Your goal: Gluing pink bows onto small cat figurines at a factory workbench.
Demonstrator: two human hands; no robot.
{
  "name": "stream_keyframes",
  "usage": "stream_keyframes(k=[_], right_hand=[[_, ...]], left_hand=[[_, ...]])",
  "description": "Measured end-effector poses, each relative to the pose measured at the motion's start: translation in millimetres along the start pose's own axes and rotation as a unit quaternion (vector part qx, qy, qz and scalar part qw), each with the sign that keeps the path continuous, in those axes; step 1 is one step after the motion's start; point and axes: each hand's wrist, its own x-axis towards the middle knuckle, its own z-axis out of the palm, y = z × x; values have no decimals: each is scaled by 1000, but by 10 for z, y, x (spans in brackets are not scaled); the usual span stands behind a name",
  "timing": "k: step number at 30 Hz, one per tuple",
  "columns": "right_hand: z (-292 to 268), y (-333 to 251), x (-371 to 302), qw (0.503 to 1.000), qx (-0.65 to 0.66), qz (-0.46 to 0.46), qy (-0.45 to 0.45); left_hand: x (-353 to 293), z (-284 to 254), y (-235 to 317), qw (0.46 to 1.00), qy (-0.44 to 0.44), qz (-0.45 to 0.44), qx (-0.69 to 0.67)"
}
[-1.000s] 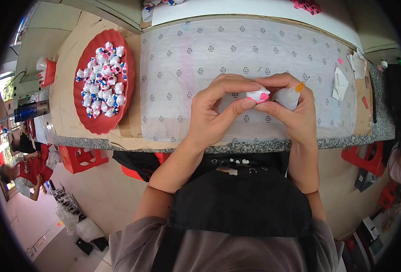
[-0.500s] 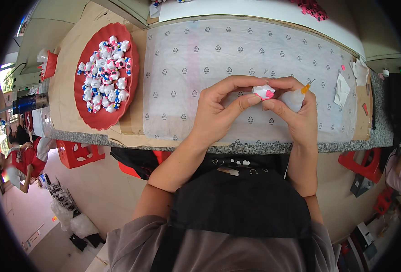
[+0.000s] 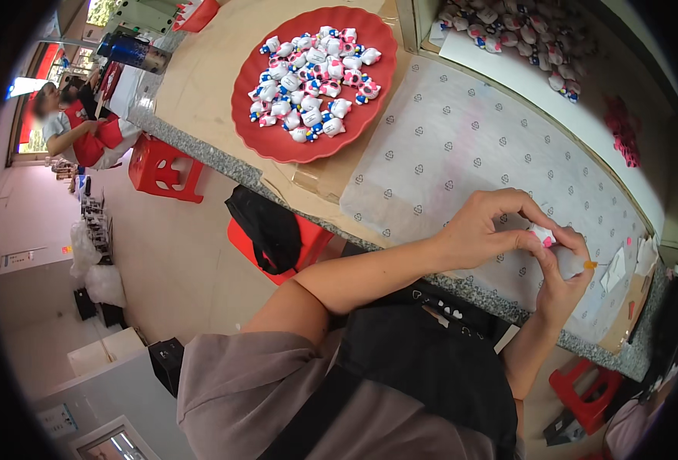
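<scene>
Tabletop (image 3: pixel 216 157) stretches across my remote view, its speckled edge bare. On it I see a patterned white sheet (image 3: pixel 431 184) and, to the left, a red plate (image 3: pixel 354 134) bearing many small figurines (image 3: pixel 312 117). Over the sheet, the right hand (image 3: pixel 565 287) wraps a translucent bottle (image 3: pixel 569 266); the left hand (image 3: pixel 481 230) pinches a white-and-pink figurine (image 3: pixel 540 232) between thumb and fingers. That piece sits between the two hands, right-hand fingertips meeting it too, so I call neither nearer; its long axis I cannot tell. The bottle's orange nozzle (image 3: pixel 590 264) points rightward, away from it.
</scene>
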Motion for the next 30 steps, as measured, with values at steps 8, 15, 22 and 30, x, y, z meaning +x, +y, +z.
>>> stream_keyframes(k=[8,15,22,30], right_hand=[[74,-104,106,998,-52,24,-12],[-157,-126,196,997,-35,48,49],[-256,65,91,996,62,-12,62],[-270,115,67,989,137,-17,49]], left_hand=[[61,-41,250,994,38,-1,100],[-127,-1058,985,723,311,151,598],[1000,-371,463,817,39,150,556],[1702,-359,-419,732,73,168,656]])
